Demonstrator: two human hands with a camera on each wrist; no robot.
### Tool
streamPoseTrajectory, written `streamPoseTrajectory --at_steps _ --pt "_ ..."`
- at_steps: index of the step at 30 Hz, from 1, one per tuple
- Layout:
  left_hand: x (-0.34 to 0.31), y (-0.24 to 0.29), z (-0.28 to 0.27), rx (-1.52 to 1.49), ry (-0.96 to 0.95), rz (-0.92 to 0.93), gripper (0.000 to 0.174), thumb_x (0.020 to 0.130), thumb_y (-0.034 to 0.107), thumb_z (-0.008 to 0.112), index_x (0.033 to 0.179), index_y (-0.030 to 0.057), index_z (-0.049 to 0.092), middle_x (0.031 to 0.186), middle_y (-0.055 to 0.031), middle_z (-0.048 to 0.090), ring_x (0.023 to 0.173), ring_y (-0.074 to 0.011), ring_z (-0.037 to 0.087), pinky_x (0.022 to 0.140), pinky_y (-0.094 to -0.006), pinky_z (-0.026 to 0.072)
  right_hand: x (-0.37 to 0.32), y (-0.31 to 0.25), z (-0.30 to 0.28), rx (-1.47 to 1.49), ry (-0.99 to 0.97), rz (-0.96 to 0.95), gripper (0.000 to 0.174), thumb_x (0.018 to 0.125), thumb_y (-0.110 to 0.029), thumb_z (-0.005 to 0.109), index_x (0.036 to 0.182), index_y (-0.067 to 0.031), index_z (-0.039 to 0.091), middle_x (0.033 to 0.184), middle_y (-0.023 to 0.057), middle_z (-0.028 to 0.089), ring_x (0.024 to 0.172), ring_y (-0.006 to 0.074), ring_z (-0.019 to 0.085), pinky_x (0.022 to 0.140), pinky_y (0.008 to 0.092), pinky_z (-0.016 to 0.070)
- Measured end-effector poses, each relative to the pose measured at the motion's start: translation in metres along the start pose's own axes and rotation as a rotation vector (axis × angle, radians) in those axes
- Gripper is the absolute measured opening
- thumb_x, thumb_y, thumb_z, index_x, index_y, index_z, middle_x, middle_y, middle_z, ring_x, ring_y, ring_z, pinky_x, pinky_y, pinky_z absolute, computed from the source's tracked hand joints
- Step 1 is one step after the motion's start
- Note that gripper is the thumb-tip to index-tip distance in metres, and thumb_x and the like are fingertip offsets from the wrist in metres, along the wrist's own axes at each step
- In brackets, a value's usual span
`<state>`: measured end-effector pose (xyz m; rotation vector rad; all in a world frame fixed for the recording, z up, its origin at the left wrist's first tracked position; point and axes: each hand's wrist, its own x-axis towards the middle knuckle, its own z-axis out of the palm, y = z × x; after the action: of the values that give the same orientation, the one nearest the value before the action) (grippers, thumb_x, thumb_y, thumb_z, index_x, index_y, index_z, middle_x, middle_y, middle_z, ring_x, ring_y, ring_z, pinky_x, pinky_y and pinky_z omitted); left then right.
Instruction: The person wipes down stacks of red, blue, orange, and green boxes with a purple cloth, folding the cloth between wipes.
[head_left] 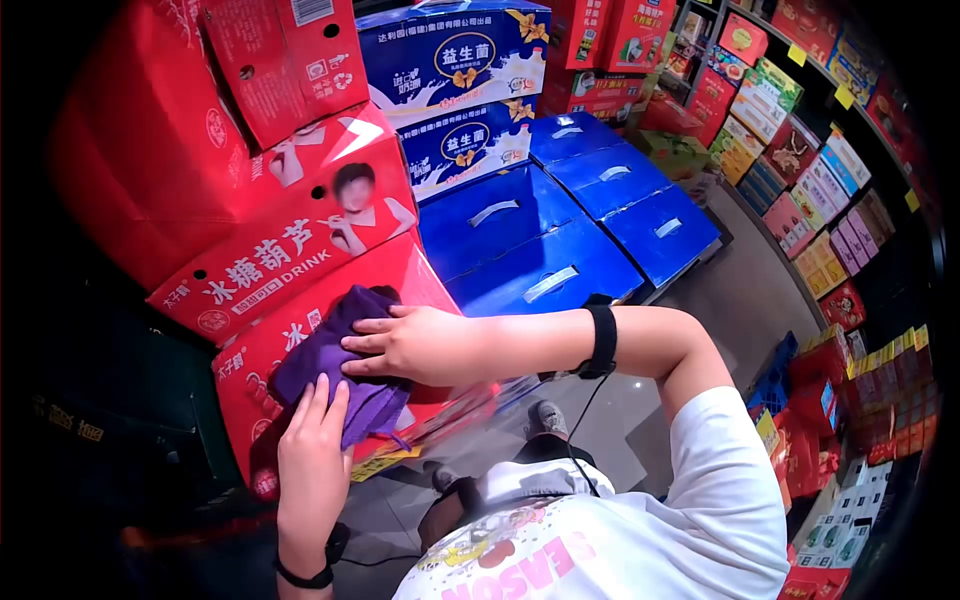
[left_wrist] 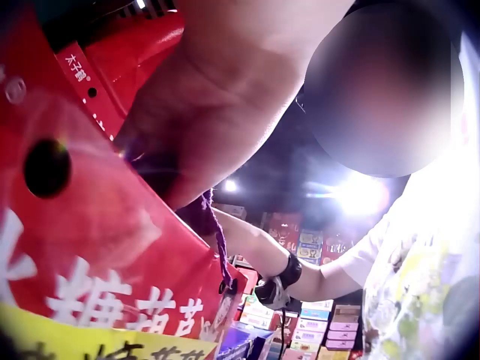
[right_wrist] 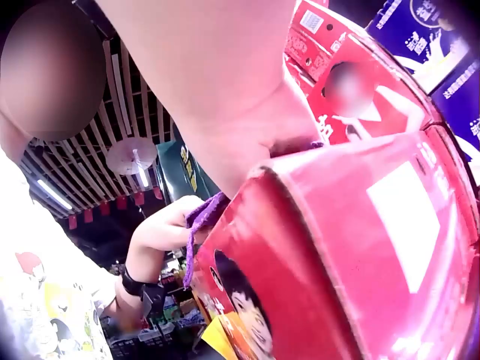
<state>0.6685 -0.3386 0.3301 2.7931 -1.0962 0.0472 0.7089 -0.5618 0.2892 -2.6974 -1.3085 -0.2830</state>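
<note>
A purple cloth [head_left: 325, 360] lies bunched on a red drink carton [head_left: 430, 275] in the head view. My right hand [head_left: 410, 345] reaches in from the right and presses on the cloth with its fingers spread and mostly straight. At the cloth's near left edge, my left hand [head_left: 315, 445] rests with extended fingers touching it. A thin purple loop [left_wrist: 220, 244] hangs over the carton's edge in the left wrist view. In the right wrist view, the cloth's edge [right_wrist: 204, 214] hangs beside the other hand; the right fingertips are hidden behind the carton's corner.
More red cartons [head_left: 300, 235] are stacked behind the cloth. Blue cartons with handles [head_left: 530, 245] and blue-white milk cartons [head_left: 460, 60] stand to the right. A yellow sign [head_left: 385, 462] hangs at the near edge. Shelves of boxed goods [head_left: 800, 170] line the aisle's far side.
</note>
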Motion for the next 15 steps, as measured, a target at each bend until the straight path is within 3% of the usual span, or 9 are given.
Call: streamPoseTrajectory --at_steps 2,5,8,10,11,13,14,15 --pt "0.019 0.026 0.008 -0.038 0.021 -0.018 0.063 0.063 -0.006 0.069 0.123 -0.0025 0.049 0.131 -0.0239 0.044 0.122 -0.0375 0.043 0.097 -0.0396 0.0408 -0.026 0.017 -0.011 0.008 -0.069 0.022 0.051 0.085 -0.018 0.047 0.135 -0.018 0.041 0.14 0.0089 0.039 0.13 0.0271 0.036 0.099 0.0453 0.0383" --pt "0.058 0.079 0.026 -0.065 0.081 -0.119 0.061 0.066 -0.01 0.063 0.124 0.0023 0.05 0.132 -0.0215 0.044 0.121 -0.0364 0.043 0.099 -0.0401 0.0381 -0.078 0.053 -0.026 -0.041 0.01 0.016 0.053 0.082 -0.015 0.05 0.134 -0.017 0.042 0.138 0.0087 0.042 0.125 0.0292 0.041 0.092 0.0415 0.0456" --pt "0.108 0.139 0.052 -0.01 0.148 -0.128 0.055 0.067 -0.008 0.06 0.121 -0.0016 0.051 0.129 -0.0219 0.046 0.122 -0.0375 0.042 0.1 -0.0399 0.038 -0.137 0.105 -0.024 0.113 -0.039 -0.017 0.052 0.078 -0.01 0.052 0.13 -0.0146 0.047 0.134 0.0084 0.046 0.123 0.0315 0.042 0.089 0.0373 0.0485" --pt "0.149 0.174 0.09 -0.024 0.043 -0.126 0.042 0.074 -0.001 0.053 0.115 -0.0043 0.055 0.126 -0.0243 0.049 0.118 -0.0392 0.047 0.098 -0.0404 0.0401 -0.185 0.141 -0.005 -0.027 -0.069 -0.083 0.046 0.079 -0.015 0.052 0.126 -0.014 0.052 0.132 0.0057 0.048 0.125 0.0289 0.041 0.095 0.0377 0.0437" --pt "0.173 0.19 0.118 -0.006 -0.008 -0.09 0.038 0.077 0.002 0.049 0.114 -0.0044 0.056 0.127 -0.0242 0.048 0.116 -0.0391 0.049 0.097 -0.0403 0.0409 -0.212 0.157 0.008 -0.173 -0.108 -0.097 0.042 0.081 -0.018 0.051 0.123 -0.0153 0.054 0.132 0.0037 0.049 0.128 0.0259 0.038 0.102 0.0382 0.0365" --pt "0.208 0.211 0.173 -0.019 0.002 0.048 0.037 0.08 0.002 0.046 0.115 -0.0037 0.055 0.131 -0.0227 0.045 0.119 -0.0366 0.047 0.097 -0.0394 0.0413 -0.265 0.176 0.021 -0.221 -0.107 -0.04 0.039 0.082 -0.018 0.05 0.121 -0.0148 0.056 0.127 0.003 0.052 0.127 0.0227 0.04 0.106 0.0413 0.0287" --pt "0.216 0.224 0.182 -0.141 0.018 0.023 0.038 0.082 0.003 0.043 0.118 -0.0024 0.054 0.132 -0.0222 0.044 0.121 -0.0356 0.045 0.1 -0.0403 0.0383 -0.285 0.177 0.015 -0.177 -0.092 0.02 0.039 0.083 -0.017 0.049 0.121 -0.0131 0.056 0.128 0.0039 0.052 0.126 0.0217 0.041 0.106 0.0422 0.0275" --pt "0.22 0.23 0.184 -0.114 0.015 0.08 0.042 0.079 0.003 0.051 0.121 -0.0006 0.052 0.134 -0.0209 0.042 0.124 -0.0345 0.041 0.103 -0.0417 0.0349 -0.301 0.179 0.005 -0.177 -0.119 0.049 0.039 0.083 -0.017 0.048 0.121 -0.0119 0.055 0.128 0.0052 0.052 0.125 0.0221 0.043 0.106 0.0429 0.0271"
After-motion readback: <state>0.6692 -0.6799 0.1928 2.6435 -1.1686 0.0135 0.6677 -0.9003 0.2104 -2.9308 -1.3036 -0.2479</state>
